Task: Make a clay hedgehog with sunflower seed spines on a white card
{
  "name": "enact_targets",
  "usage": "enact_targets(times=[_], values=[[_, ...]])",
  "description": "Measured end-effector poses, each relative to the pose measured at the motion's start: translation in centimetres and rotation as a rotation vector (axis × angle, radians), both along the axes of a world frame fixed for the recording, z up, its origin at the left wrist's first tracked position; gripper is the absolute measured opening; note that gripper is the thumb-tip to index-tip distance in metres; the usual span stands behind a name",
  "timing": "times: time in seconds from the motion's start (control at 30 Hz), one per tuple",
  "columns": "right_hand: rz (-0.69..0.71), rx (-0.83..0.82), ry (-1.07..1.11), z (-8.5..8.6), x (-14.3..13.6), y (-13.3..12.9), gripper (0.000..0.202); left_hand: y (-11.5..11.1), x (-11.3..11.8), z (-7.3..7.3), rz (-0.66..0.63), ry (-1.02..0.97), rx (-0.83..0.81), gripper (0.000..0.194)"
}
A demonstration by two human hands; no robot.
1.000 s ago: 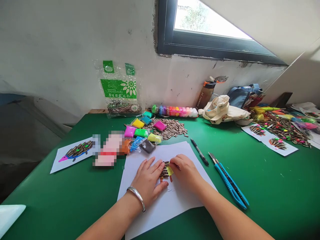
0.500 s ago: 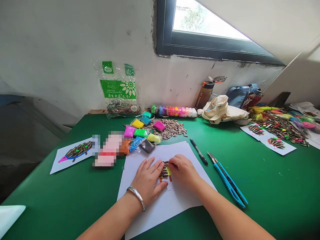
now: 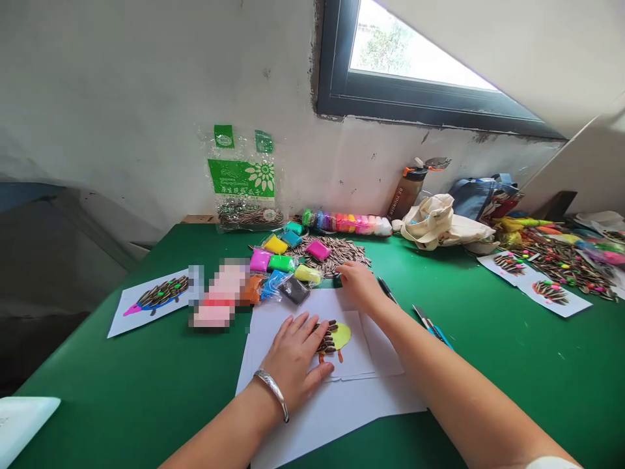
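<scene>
My left hand [image 3: 297,348], a silver bangle at its wrist, lies flat with fingers spread on white paper [image 3: 312,423]. Partly under its fingers is a hedgehog picture: a yellow-green clay body [image 3: 343,335] with orange-brown feet and rows of striped sunflower seeds [image 3: 326,340] on its left part. My right hand [image 3: 360,283] reaches to the near edge of a heap of sunflower seeds [image 3: 349,251]. Its fingers are bent together there; whatever they may hold is too small to make out.
Bagged coloured clay [image 3: 282,262] lies left of the heap. A black pen [image 3: 387,288] and a blue utility knife [image 3: 434,327] are partly behind my right arm. Finished hedgehog cards [image 3: 156,299] lie left and right. A bottle [image 3: 406,192] and cloth bag [image 3: 434,221] stand at the back.
My right hand has left the clay body and moved forward to the seed heap, uncovering more of the yellow-green clay. My left hand stays on the paper. The view has shifted slightly.
</scene>
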State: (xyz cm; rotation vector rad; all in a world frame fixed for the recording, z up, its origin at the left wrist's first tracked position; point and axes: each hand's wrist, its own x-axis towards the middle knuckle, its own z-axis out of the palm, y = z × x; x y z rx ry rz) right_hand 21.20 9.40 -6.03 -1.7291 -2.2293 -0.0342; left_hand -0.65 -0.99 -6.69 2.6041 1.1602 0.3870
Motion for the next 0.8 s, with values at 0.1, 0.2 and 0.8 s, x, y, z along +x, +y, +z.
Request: enact_targets(times=[0.1,0.2,0.8], values=[[0.050,0.015,-0.061,-0.3,-0.5,1.1,0.023,0.0,-0.1,0.0,0.001,-0.002,-0.005,0.058],[0.087,0.018,-0.107,-0.6,-0.7,1.1,0.020,0.1,-0.1,-0.1,-0.006,-0.012,-0.008,0.057],[0.009,0.015,0.591,0.8,0.6,-7.1,0.019,0.0,0.1,0.3,-0.003,0.012,0.005,0.056]])
